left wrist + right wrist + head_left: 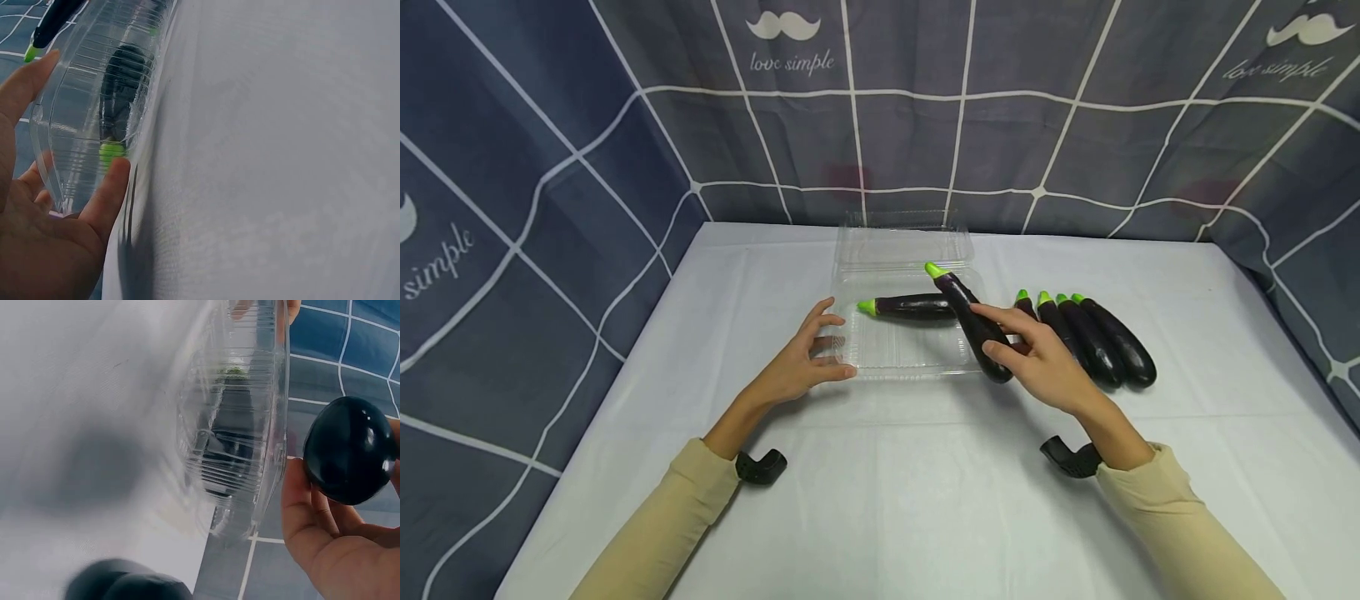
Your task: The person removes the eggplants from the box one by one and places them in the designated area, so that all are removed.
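Observation:
A dark purple eggplant with a bright green stem end is in my right hand, pinched between thumb and fingers above the right side of a clear plastic clamshell box. Its round end faces the camera in the right wrist view. Inside the box another eggplant lies crosswise, stem to the left; the held one overlaps its right end in the head view. My left hand holds the box's near left corner, fingers and thumb spread around its walls.
Several more eggplants lie side by side right of the box, stems pointing away. The box's lid lies back, opened toward the curtain behind the table. A white cloth covers the table.

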The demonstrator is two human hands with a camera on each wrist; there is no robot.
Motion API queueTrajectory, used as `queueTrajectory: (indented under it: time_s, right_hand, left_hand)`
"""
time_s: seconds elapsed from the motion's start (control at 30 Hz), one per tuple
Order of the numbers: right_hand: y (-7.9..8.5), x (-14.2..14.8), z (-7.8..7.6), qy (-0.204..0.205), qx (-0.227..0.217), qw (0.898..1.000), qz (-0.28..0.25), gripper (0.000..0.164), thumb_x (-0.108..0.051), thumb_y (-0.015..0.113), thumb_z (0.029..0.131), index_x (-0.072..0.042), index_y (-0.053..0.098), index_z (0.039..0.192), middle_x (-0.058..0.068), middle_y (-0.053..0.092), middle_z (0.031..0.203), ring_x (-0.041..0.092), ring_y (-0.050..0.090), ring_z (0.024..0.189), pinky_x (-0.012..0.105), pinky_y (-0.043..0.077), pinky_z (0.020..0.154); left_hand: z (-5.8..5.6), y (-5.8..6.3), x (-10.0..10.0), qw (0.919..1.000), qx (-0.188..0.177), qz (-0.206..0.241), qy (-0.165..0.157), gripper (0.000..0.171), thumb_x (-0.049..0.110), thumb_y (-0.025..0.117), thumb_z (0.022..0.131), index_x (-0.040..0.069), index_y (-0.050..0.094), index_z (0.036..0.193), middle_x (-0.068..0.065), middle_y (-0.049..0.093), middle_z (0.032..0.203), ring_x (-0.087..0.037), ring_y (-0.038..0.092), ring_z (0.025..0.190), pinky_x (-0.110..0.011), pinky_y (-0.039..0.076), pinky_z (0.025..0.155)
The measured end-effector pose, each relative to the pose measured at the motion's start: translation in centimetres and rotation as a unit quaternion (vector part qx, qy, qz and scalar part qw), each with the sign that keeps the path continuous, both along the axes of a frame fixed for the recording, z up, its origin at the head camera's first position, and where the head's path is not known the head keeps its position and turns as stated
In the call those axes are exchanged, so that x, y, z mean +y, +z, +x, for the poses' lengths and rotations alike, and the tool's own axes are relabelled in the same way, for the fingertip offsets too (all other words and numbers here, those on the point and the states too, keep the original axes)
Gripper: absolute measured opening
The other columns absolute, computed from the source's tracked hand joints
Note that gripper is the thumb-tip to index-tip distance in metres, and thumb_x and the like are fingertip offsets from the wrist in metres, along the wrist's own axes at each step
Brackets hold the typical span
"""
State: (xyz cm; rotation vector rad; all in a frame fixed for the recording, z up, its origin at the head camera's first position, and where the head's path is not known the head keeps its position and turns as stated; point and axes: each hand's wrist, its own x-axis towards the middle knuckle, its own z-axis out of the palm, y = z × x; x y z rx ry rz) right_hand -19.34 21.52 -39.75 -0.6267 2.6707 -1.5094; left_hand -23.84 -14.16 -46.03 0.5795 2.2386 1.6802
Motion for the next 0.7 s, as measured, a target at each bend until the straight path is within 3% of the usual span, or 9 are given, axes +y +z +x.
queueTrajectory:
  time_s: [0.17,0.3,0.6,0.7]
  right_hand:
    - [-0.1,0.5,0.3,-0.02,0.001,1.0,0.005,0.048,-0.016,0.065,0.097,-0.019,0.053,0.144,0.003,0.056,0.127,0.02,0.05,0.097,0.026,0.046,0.078]
    - [-0.1,1.0,0.6,-0.03,-0.006,1.0,0.0,0.05,-0.018,0.067,0.096,-0.018,0.053,0.144,0.004,0.054,0.131,0.025,0.051,0.114,0.037,0.044,0.093]
    - [-0.3,2.1,1.3,-0.035,0.01,0.999,0.0,0.047,-0.014,0.068,0.095,-0.018,0.057,0.14,0.005,0.055,0.118,0.022,0.05,0.109,0.026,0.043,0.087]
    - [-0.3,2.5,1.5,-0.035,0.014,0.999,0.005,0.046,-0.014,0.069,0.094,-0.017,0.059,0.138,0.004,0.055,0.121,0.023,0.05,0.112,0.025,0.042,0.089]
  left_hand:
    - [0.0,0.0,0.0,1.0,0.0,-0.002,0.002,0.073,0.013,0.081,0.083,0.002,0.037,0.14,0.001,0.0,0.164,-0.041,0.032,0.137,-0.049,0.042,0.105]
    - [0.0,0.1,0.0,1.0,-0.002,0.002,0.0,0.072,0.013,0.081,0.084,0.001,0.037,0.14,0.002,0.0,0.164,-0.041,0.032,0.137,-0.05,0.042,0.105]
    - [0.0,0.0,-0.1,1.0,-0.001,0.002,-0.003,0.072,0.014,0.08,0.084,0.002,0.037,0.141,0.003,-0.001,0.164,-0.04,0.033,0.137,-0.052,0.04,0.105]
    - [0.0,0.0,-0.1,1.0,-0.001,0.001,-0.004,0.072,0.014,0.08,0.084,0.002,0.036,0.141,0.003,0.0,0.164,-0.039,0.034,0.136,-0.053,0.04,0.105]
